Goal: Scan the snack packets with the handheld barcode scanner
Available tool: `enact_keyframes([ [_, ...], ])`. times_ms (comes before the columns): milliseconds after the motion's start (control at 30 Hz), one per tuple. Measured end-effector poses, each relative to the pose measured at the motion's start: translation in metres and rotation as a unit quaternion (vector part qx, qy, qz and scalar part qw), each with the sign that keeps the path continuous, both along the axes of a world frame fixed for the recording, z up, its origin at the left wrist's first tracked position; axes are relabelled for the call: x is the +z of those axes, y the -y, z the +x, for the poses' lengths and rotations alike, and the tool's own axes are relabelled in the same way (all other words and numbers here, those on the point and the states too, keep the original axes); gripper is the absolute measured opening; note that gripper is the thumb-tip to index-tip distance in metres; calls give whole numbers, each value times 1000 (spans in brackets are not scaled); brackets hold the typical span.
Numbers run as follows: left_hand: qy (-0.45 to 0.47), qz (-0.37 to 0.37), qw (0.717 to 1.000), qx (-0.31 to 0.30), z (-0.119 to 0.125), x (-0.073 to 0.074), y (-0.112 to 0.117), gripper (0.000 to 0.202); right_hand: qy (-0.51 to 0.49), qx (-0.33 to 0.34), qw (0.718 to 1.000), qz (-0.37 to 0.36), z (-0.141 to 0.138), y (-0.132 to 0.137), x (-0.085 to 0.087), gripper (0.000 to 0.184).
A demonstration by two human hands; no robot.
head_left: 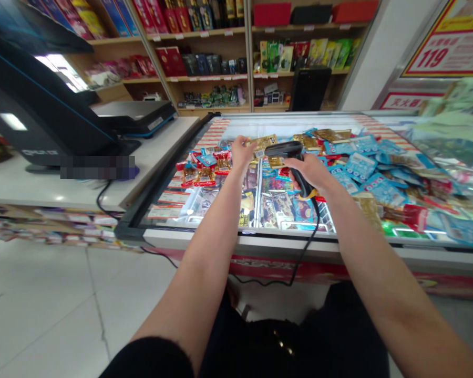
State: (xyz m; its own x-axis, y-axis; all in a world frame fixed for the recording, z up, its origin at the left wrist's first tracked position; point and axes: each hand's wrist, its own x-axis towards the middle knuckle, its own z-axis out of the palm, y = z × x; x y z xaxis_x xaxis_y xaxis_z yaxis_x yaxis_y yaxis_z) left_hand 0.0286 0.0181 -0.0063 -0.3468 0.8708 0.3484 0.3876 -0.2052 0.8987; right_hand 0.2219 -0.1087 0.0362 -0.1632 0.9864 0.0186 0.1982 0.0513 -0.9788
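Gold packet (265, 140) is above the freezer (205, 237) glass, pinched in the left hand's (242, 152) fingers, label right by the scanner (286, 149), probably for a clean read. Right hand's (313, 170) fingers wrap its grip, cord (314, 228) drooping clear. Blue packs (362, 165) piled rightward.

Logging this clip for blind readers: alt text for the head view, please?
The right hand holds a corded scanner near a gold packet in the left hand, above a glass-topped case strewn with blue and red packets.
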Motion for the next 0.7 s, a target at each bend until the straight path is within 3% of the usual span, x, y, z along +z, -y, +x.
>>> enact_keyframes([
  [700, 3, 3, 1000, 4, 1, 1, 4, 17, 5, -1, 1000, 2, 0, 0, 1, 28],
])
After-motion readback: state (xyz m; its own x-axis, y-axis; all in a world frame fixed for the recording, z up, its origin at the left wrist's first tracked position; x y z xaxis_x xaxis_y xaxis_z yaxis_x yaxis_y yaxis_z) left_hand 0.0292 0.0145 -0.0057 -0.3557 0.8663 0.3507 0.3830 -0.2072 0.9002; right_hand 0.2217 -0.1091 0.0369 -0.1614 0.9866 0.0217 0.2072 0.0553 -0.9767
